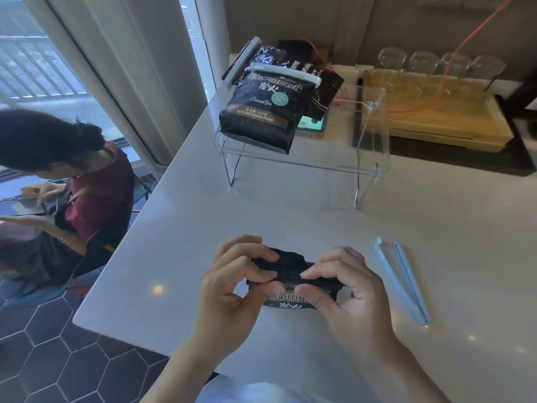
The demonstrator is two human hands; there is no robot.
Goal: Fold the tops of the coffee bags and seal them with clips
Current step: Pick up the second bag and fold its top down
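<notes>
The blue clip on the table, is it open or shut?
Open. The blue clip lies on the white table with its two arms spread in a V, joined only at the near end. Nothing is between them.

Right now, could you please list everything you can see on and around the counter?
Coffee bag in hand: one, black, near counter edge, top being folded.
Open clip: one, light blue, on the counter right of the hands.
Clipped coffee bags: at least two, black, on the acrylic stand.
Acrylic stand: one, clear, mid-counter.
Glasses: four, clear, upside down on the wooden tray.
Wooden tray: one, pale, far right.
Counter: one, white.
Seated person: one, dark red top, left.
Left hand, right hand: pinching the bag top.
</notes>
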